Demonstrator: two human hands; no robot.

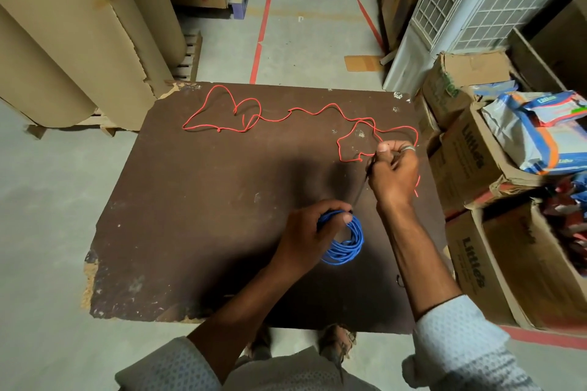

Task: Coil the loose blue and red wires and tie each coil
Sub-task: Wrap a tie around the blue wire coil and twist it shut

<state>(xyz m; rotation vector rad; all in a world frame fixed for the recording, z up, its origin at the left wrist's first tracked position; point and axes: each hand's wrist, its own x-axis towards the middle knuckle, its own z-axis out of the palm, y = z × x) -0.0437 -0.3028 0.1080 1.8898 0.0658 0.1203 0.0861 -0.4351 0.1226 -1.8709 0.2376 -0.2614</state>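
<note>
A blue wire coil [347,243] rests on the dark brown board [197,216], low and right of centre. My left hand [309,236] grips its upper left part, thumb across the strands. My right hand [392,170], a ring on one finger, is raised above the coil and pinches a thin dark tie strand [362,186] that runs taut down to the coil. The red wire [301,111] lies loose in loops across the far half of the board, with one end trailing past my right hand at the right edge.
Open cardboard boxes [476,165] with packets crowd the board's right side. Large brown paper rolls [79,51] stand at the left. A grilled white unit [470,0] leans at the back right. Concrete floor with red lines stretches ahead.
</note>
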